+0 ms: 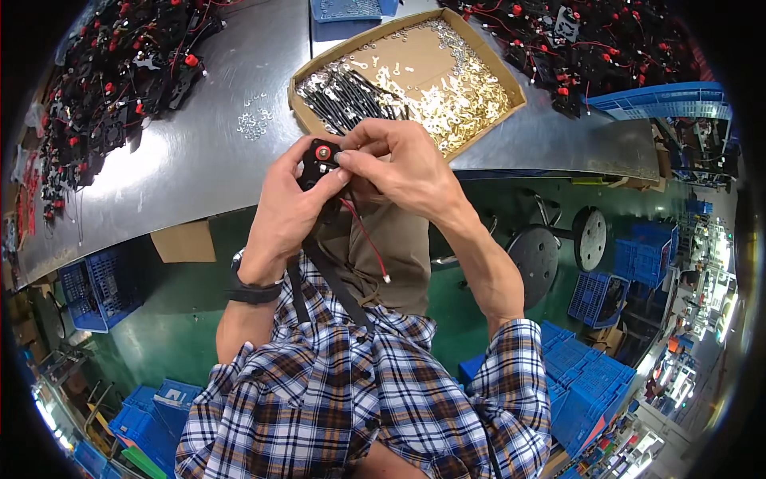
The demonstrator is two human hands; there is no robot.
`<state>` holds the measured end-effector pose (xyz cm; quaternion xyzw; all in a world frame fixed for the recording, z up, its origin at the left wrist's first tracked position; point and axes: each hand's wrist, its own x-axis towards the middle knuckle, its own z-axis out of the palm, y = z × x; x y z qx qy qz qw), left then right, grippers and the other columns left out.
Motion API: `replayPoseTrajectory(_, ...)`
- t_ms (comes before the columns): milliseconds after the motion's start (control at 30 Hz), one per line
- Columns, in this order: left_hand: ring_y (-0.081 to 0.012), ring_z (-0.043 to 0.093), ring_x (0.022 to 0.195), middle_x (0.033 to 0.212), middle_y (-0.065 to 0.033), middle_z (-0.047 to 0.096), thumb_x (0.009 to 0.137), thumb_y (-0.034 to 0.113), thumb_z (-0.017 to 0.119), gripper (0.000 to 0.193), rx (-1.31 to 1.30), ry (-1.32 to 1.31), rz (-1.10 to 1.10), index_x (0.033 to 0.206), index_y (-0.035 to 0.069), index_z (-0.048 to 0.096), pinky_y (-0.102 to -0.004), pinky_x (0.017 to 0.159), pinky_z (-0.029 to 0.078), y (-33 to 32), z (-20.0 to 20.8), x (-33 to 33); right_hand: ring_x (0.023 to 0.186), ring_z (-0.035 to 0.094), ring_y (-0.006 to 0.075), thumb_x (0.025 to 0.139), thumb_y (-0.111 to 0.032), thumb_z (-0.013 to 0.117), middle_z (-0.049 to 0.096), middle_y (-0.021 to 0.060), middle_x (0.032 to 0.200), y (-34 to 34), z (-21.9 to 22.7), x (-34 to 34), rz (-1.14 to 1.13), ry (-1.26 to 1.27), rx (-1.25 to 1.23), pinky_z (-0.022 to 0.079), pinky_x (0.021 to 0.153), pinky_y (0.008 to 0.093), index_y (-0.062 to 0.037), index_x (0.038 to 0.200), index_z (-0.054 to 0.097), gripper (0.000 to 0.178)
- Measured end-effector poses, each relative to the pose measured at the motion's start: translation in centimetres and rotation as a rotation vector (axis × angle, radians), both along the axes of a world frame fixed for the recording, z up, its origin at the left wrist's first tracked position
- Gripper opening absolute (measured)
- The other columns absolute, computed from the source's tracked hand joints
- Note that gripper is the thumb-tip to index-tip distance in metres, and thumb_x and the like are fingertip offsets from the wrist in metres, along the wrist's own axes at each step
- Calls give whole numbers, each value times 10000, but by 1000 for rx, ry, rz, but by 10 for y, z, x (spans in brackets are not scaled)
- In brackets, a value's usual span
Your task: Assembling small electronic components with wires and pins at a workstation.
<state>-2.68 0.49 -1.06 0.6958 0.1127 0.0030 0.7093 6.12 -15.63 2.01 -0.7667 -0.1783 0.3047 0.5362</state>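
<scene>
In front of my body, just off the table's near edge, both hands meet around a small black plastic part (311,171) with a round red terminal (322,152) on its face. My left hand (286,206) is closed on it, the thumb across its lower side. My right hand (411,174) is closed at its right edge, thumb and fingers pinched together; anything small between those fingertips is hidden. A thin red and black wire (365,231) hangs below the part and ends in a small white connector (387,279).
A cardboard tray (299,108) on the metal table (239,80) holds brass lugs (459,108), silver washers and black cable pieces (339,100). Loose washers (254,124) lie left of it. Piles of black-and-red parts (112,88) flank it. Stools (536,259) and blue crates (590,371) stand around.
</scene>
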Motion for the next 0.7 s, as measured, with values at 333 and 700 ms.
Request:
replayPoseTrajectory(333,-243,745,874,989,-159,727,959,78,677,343,-430,121,-86,1272,-15,569,-346,768,626,-4,-4,18,840,719,381,940,-192,620,725,214,893,-16,-45,155,-235,-954,-425,544,757,462,16,959,727,235)
replayPoseTrajectory(700,-225,745,812,937,-169,736,962,40,656,312,-425,100,-55,1249,-32,554,-306,688,603,-1,-9,20,704,704,381,831,32,522,668,289,729,14,-61,179,-128,-994,-710,535,630,502,56,714,663,185)
